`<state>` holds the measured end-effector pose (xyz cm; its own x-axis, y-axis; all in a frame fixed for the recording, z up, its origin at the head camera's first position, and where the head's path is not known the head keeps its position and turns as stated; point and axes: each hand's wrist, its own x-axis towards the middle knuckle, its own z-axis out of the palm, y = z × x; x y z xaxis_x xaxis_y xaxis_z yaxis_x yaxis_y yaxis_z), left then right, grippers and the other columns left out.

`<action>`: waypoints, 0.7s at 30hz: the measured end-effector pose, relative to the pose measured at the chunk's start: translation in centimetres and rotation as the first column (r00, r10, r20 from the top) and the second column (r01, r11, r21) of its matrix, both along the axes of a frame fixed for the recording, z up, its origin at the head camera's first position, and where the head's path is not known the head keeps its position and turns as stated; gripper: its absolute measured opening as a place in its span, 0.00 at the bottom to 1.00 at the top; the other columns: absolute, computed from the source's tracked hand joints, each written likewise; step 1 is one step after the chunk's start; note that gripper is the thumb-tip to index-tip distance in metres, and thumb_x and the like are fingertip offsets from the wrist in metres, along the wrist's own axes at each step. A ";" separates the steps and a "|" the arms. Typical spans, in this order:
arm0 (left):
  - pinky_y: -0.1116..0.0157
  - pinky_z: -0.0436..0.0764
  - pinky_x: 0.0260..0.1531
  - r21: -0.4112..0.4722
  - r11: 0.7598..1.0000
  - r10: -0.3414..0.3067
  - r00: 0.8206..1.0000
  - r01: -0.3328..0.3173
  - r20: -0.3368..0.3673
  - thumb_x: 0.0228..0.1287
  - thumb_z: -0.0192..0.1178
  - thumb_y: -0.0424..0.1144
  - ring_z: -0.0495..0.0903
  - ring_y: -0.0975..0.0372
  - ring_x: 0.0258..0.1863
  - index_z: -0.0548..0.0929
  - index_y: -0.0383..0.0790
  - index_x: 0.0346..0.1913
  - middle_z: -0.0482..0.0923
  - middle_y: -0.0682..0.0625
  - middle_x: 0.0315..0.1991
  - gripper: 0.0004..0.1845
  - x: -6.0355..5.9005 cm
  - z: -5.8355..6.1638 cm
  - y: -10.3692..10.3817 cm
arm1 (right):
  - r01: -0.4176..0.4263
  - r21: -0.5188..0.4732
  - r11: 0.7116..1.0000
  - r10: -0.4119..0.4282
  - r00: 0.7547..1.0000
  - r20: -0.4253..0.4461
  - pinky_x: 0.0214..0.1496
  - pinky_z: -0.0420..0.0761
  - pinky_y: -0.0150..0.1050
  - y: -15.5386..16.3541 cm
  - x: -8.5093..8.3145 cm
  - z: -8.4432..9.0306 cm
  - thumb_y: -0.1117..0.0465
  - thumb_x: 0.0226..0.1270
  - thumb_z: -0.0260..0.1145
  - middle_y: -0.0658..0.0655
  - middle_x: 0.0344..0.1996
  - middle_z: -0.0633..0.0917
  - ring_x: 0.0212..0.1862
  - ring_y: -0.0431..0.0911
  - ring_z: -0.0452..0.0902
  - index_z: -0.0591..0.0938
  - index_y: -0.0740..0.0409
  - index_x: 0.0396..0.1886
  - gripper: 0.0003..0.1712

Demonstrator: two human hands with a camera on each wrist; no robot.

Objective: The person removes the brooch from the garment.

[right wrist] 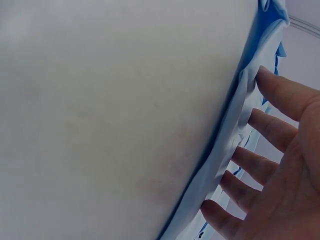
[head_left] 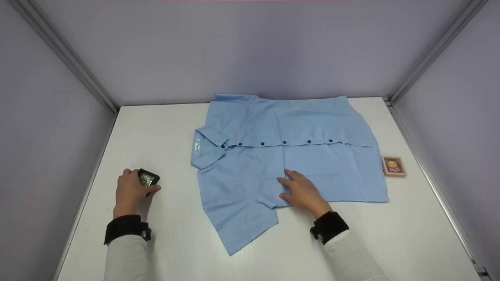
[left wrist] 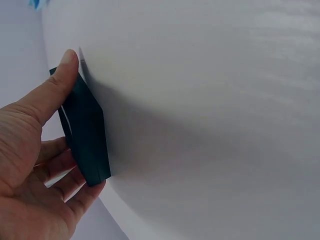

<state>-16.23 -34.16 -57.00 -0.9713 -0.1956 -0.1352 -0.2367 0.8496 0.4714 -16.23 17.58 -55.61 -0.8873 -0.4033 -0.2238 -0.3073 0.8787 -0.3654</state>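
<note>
A light-blue short-sleeved button shirt (head_left: pixel 238 183) lies spread on the white table, collar to the left and its row of dark buttons facing up. My left hand (head_left: pixel 131 191) is left of the collar, gripping a small dark box (head_left: pixel 147 178) with a patterned top between thumb and fingers. In the left wrist view the box's dark side (left wrist: pixel 89 132) faces the camera, close to the tabletop. My right hand (head_left: pixel 304 192) rests its spread fingertips on the shirt near the sleeve and side seam. The right wrist view shows those fingers (right wrist: pixel 272 131) along the cloth's edge.
A small wooden-framed square (head_left: pixel 393 166) with a yellow and red picture sits beside the shirt hem at right. Pale panels (head_left: pixel 250 47) enclose the table (head_left: pixel 175 234) at the back and both sides.
</note>
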 end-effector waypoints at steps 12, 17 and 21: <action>0.36 0.65 0.57 -0.007 1.000 0.017 0.998 -0.017 0.058 0.55 0.72 0.54 0.59 0.30 0.62 0.54 0.17 0.70 0.54 0.19 0.63 0.56 0.6 -0.1 0.3 | 0.030 -0.054 0.998 -0.027 0.999 0.042 0.69 0.59 0.59 0.3 -0.1 -0.2 0.51 0.68 0.67 0.61 0.73 0.62 0.73 0.60 0.54 0.73 0.51 0.70 0.32; 0.35 0.63 0.58 -0.058 0.998 0.000 1.000 0.002 0.024 0.63 0.61 0.61 0.56 0.28 0.64 0.52 0.24 0.74 0.53 0.19 0.65 0.53 0.7 0.3 0.7 | 0.049 -0.127 0.991 -0.044 0.998 0.046 0.70 0.60 0.57 1.2 -0.4 0.4 0.52 0.70 0.65 0.62 0.73 0.62 0.72 0.60 0.55 0.70 0.53 0.71 0.32; 0.34 0.61 0.58 -0.138 0.990 -0.046 0.997 0.037 -0.057 0.69 0.50 0.65 0.56 0.29 0.64 0.60 0.30 0.73 0.56 0.22 0.66 0.45 0.7 1.0 1.1 | 0.050 -0.152 0.987 -0.052 0.999 -0.008 0.69 0.61 0.58 2.6 -0.8 1.5 0.47 0.73 0.60 0.64 0.73 0.62 0.72 0.61 0.56 0.68 0.54 0.73 0.33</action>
